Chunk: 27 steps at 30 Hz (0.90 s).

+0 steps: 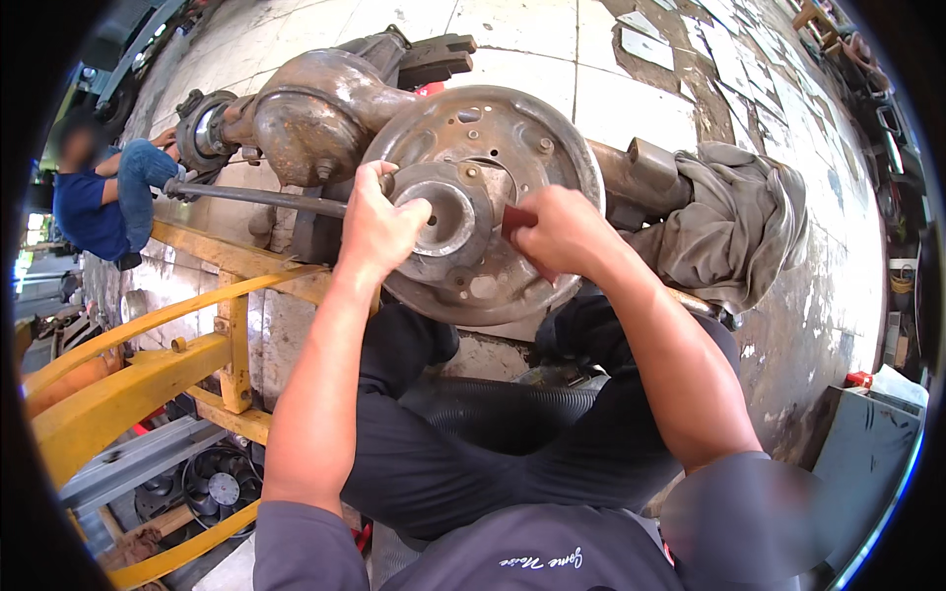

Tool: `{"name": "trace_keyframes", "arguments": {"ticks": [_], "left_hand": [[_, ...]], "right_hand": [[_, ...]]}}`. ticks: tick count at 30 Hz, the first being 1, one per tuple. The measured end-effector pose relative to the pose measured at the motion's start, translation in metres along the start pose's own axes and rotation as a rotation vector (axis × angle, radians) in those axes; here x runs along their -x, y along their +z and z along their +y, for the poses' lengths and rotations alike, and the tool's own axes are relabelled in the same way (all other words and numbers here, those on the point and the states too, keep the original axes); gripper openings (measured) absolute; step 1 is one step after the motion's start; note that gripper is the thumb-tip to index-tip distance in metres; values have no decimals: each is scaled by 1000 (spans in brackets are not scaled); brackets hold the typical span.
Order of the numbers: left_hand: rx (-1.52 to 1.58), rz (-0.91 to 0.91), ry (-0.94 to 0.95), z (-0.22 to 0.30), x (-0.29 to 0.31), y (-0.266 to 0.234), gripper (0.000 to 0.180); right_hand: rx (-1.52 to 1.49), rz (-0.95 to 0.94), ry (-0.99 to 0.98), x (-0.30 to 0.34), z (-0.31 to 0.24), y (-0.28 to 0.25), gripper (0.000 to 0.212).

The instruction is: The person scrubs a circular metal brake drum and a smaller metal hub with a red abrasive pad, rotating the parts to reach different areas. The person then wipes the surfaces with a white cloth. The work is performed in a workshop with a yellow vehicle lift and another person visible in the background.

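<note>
In front of me, a large round rusty brake backing plate (527,118) stands tilted between my knees. Against its face lies a greasy metal hub (455,212) with a bright ring and a round recess. My left hand (379,225) is closed on the hub's left side, its thumb at the recess. A long steel shaft (266,200) runs left from behind that hand; how it joins the hub is hidden. My right hand (567,231) pinches a folded piece of reddish-brown sandpaper (522,236) at the right of the hub, over the plate.
Behind the plate lies an axle housing with a bulging differential (310,113). A grey cloth (739,231) drapes its right end. A yellow metal frame (148,374) stands on the left, with a fan (223,490) below. Another person (108,197) sits at the far left.
</note>
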<state>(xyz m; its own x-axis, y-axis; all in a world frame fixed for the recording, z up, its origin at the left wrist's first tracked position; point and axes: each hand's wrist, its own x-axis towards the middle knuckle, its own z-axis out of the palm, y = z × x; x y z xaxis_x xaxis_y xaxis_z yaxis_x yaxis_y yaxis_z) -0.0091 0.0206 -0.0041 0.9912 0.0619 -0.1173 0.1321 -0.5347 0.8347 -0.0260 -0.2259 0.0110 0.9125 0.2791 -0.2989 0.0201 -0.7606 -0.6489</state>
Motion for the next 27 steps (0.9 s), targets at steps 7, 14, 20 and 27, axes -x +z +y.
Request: {"name": "trace_keyframes", "arguments": {"ticks": [7, 14, 20, 27], "left_hand": [[-327, -196, -160, 40, -4, -29, 74], [-575, -330, -95, 44, 11, -37, 85], [-562, -357, -20, 37, -13, -36, 98], [-785, -256, 187, 68, 15, -6, 121]], "right_hand": [[-105, 212, 83, 2, -17, -28, 25], [-112, 148, 157, 0, -24, -37, 28], [-112, 140, 91, 0, -21, -28, 29], [-137, 269, 3, 0, -22, -16, 25]]}}
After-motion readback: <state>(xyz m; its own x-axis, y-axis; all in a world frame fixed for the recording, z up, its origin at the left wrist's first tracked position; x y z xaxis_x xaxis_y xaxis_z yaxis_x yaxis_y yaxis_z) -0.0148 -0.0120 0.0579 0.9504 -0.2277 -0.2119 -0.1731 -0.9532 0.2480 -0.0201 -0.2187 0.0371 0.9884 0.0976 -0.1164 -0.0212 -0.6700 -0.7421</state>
